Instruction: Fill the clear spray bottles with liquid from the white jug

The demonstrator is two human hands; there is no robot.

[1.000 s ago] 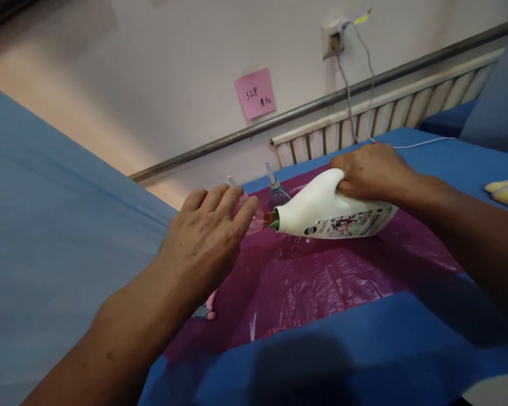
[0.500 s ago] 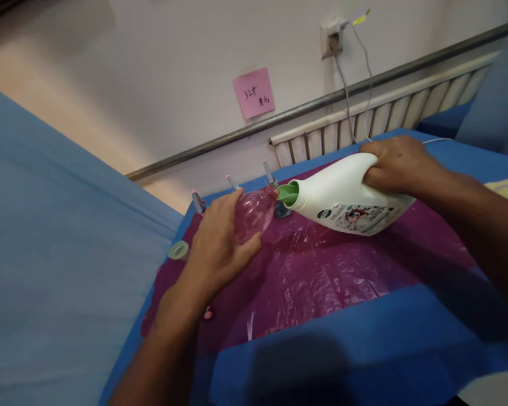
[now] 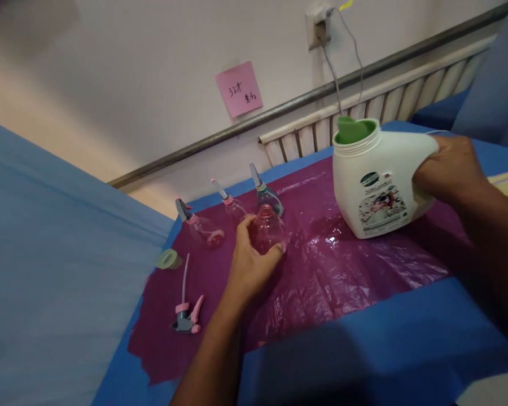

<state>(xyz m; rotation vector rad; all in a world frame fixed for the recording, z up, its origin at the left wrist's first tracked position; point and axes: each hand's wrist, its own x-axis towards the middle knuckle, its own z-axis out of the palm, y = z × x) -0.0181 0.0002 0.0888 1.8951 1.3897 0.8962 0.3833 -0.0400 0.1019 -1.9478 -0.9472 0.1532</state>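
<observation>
A clear pink spray bottle (image 3: pixel 271 231) without its top stands upright on the purple plastic sheet (image 3: pixel 305 282). My left hand (image 3: pixel 254 254) curls around it, thumb on the near side and fingers on the far side. By its handle, my right hand (image 3: pixel 452 169) grips a white detergent jug (image 3: pixel 364 186), held nearly upright with its green pour spout (image 3: pixel 351 131) uncovered. The jug is to the right of the bottle, apart from it. Left of my left forearm lies a grey and pink spray nozzle (image 3: pixel 186 318) with its tube pointing away.
Several capped spray bottles stand behind my left hand, among them a pink one (image 3: pixel 205 231) and a bluish one (image 3: pixel 267 194). A pale green cap (image 3: pixel 168 259) lies at the sheet's left edge. A blue curtain (image 3: pixel 59 270) hangs left; a radiator (image 3: pixel 313 135) runs along the wall.
The jug has tipped back from its pouring tilt and moved right, away from the bottle. My left hand has brought the tilted bottle upright and lowered it to the sheet.
</observation>
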